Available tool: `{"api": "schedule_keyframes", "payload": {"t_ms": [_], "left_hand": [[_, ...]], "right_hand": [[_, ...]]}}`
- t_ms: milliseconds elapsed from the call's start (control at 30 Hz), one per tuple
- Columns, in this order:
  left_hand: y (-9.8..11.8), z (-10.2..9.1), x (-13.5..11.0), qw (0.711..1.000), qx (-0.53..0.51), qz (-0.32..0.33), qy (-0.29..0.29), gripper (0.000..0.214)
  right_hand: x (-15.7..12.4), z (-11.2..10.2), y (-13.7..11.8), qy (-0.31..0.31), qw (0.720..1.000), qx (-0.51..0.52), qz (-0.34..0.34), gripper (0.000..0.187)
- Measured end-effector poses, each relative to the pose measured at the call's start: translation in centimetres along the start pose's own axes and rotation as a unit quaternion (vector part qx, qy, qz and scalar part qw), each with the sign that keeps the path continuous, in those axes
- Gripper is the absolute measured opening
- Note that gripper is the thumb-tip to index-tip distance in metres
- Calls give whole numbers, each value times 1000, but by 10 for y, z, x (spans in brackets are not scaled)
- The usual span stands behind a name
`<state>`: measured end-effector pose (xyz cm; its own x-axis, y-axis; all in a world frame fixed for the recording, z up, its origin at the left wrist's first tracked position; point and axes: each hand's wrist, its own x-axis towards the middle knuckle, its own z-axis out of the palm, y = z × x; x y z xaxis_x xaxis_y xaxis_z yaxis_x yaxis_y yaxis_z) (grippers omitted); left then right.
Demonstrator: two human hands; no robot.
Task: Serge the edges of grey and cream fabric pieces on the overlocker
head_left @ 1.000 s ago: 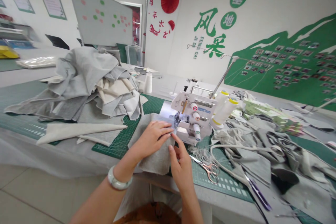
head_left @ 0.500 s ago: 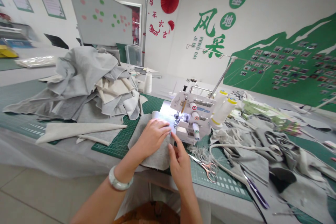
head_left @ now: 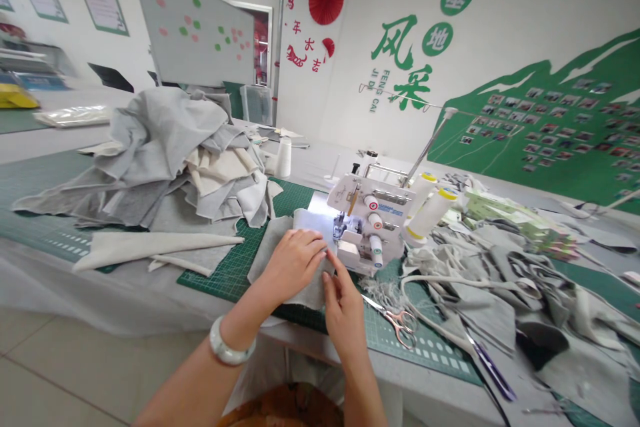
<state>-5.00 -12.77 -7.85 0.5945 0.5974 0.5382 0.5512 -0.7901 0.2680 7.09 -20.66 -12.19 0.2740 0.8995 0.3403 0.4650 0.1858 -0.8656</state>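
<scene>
A grey fabric piece [head_left: 270, 253] lies at the serger [head_left: 373, 213], its far edge beside the lit presser foot [head_left: 341, 223]. My left hand [head_left: 297, 263] rests on top of the fabric with its fingers laid flat and close together. At the fabric's right edge is my right hand [head_left: 344, 293], its thumb and index finger pinching the edge just in front of the machine. The fingertips of both hands nearly meet there. Parts of the fabric are hidden under the hands.
Left of the machine rises a heap of grey and cream fabric [head_left: 165, 147]. Scissors [head_left: 397, 323] and purple-handled snips [head_left: 493, 367] lie to the right, near grey scraps [head_left: 475, 273]. Thread cones [head_left: 430, 213] stand behind the machine. A green cutting mat [head_left: 220, 280] lies underneath.
The fabric has slid a little away from me along the machine, its near edge now closer to my hands. Both hands keep nearly the same pose. The view has shifted slightly.
</scene>
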Motion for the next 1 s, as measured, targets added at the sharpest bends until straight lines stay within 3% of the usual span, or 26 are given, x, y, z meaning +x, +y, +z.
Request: {"api": "schedule_keyframes", "payload": {"t_ms": [400,700,1000], "left_hand": [[-1,2,1,1000,24,1,-4,28],[2,2,-3,999,38,17,-9,30],[-3,6,-6,999,37,18,-6,33]], "right_hand": [[4,-1,0,22,1000,-1,-10,41],[4,3,-3,-23,997,61,51,46],[6,5,-4,-17,998,46,37,45]]}}
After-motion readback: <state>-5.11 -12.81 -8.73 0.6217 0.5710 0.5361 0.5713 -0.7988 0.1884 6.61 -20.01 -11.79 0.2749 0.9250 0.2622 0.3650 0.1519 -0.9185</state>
